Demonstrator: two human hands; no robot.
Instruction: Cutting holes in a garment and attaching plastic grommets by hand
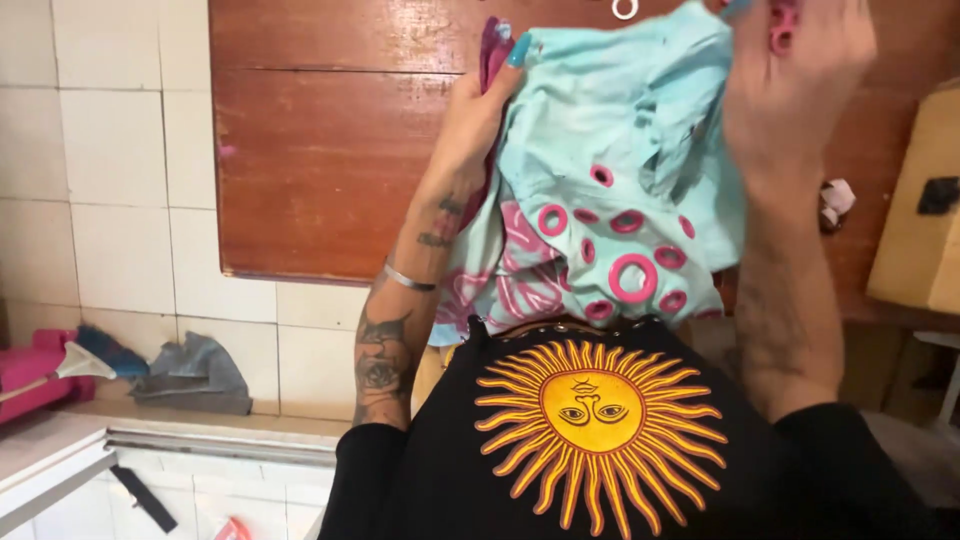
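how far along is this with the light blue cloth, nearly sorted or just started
Looks early. Done: little to show; a black garment with a sun print lies draped below. In hand: both hands, left hand and right hand, hold the light blue cloth with pink rings up, still bunched and crumpled. Left: it isn't spread or folded, and a grey rag sits on the ledge.

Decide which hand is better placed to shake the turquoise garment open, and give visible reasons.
Probably the left hand: its grip pinches the upper edge of the turquoise garment, fingertips visible on the cloth. The right hand is bunched into the fabric at the frame's top, its hold less clear.
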